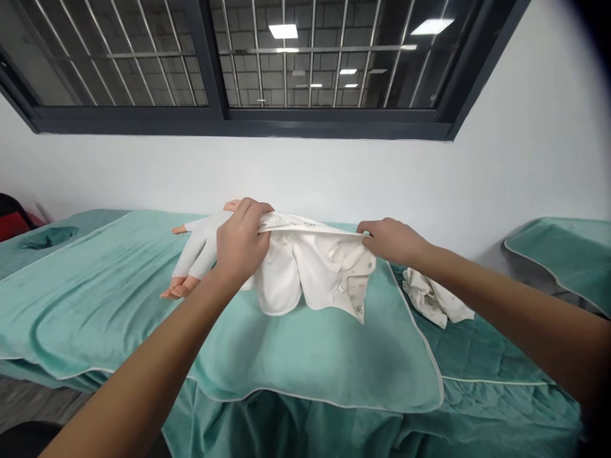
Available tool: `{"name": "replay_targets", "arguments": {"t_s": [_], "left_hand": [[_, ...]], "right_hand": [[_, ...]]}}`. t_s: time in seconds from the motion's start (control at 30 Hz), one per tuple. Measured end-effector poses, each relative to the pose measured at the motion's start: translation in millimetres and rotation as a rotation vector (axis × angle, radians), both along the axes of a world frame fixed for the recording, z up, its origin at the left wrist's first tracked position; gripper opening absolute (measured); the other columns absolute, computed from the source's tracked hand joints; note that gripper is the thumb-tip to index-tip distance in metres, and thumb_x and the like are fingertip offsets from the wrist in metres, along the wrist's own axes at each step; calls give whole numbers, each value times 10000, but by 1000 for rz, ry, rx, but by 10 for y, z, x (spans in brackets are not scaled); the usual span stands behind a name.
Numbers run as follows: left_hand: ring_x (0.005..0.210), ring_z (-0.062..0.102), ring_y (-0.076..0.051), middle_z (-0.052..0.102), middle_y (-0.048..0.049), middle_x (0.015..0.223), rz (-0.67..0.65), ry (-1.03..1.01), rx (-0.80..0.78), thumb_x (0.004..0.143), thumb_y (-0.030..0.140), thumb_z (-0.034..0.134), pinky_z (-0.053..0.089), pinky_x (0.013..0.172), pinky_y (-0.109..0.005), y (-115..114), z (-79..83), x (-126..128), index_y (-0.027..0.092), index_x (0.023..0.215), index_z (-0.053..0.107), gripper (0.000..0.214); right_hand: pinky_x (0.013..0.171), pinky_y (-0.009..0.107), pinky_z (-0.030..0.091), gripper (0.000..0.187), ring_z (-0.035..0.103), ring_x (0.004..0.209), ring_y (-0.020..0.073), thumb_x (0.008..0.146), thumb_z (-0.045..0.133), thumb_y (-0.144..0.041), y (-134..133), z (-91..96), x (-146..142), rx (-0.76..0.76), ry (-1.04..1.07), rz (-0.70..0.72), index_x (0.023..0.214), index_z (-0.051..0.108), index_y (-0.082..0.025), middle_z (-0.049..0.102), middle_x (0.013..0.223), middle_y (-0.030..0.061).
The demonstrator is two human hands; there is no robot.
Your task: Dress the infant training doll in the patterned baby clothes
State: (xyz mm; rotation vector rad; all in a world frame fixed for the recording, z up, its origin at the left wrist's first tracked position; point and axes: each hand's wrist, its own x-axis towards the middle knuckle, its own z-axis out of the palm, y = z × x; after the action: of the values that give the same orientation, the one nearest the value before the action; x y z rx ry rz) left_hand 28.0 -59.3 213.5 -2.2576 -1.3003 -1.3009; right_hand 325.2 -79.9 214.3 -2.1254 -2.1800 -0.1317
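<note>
Between my two hands a small white baby garment (310,267) with a faint print is stretched out sideways, its lower part hanging down over the green cover. My left hand (243,238) is closed on its left upper edge. Its right upper corner is pinched in my right hand (394,240). Beyond my left hand a baby doll (203,238) in pale clothing lies on the bed, its bare feet pointing toward me. The doll's head is not visible, and my left hand and the cloth cover part of its body.
A green pillow (324,369) lies under the garment. To the right, a crumpled white printed cloth (434,299) rests on the quilted bed (496,356). A raised green padded piece (563,254) stands at far right. A white wall (305,168) and barred window (329,70) close off the back.
</note>
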Motion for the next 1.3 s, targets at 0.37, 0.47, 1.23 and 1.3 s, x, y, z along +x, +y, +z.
{"name": "replay_targets", "arguments": {"t_s": [0.37, 0.47, 1.23, 1.3], "left_hand": [[836, 593, -154, 639, -10, 952, -162, 162, 234, 803, 68, 438, 385, 607, -256, -238, 111, 491, 238, 1047, 599, 338], [862, 605, -162, 649, -24, 957, -126, 167, 245, 833, 98, 450, 396, 617, -254, -215, 72, 345, 231, 1043, 604, 293], [1012, 638, -311, 698, -103, 1103, 196, 397, -902, 899, 603, 354, 477, 837, -410, 478, -482, -313, 215, 1036, 647, 505], [1043, 619, -340, 680, -142, 1116, 295, 473, -871, 917, 552, 360, 482, 839, -450, 570, -685, -274, 191, 1068, 628, 474]], "right_hand": [[614, 267, 338, 316, 611, 839, 196, 954, 348, -332, -215, -218, -602, 51, 3, 206, 917, 644, -231, 673, 984, 62], [580, 265, 275, 261, 556, 717, 175, 921, 386, -312, -126, -210, -428, 180, 83, 89, 782, 585, -215, 657, 823, 40], [738, 270, 477, 289, 654, 923, 211, 833, 458, -278, 44, -468, 617, -53, 320, -76, 976, 706, -241, 720, 1058, 31], [783, 309, 487, 310, 652, 971, 238, 851, 446, -262, 172, -666, 500, -70, 213, -102, 1035, 693, -226, 711, 1103, 66]]}}
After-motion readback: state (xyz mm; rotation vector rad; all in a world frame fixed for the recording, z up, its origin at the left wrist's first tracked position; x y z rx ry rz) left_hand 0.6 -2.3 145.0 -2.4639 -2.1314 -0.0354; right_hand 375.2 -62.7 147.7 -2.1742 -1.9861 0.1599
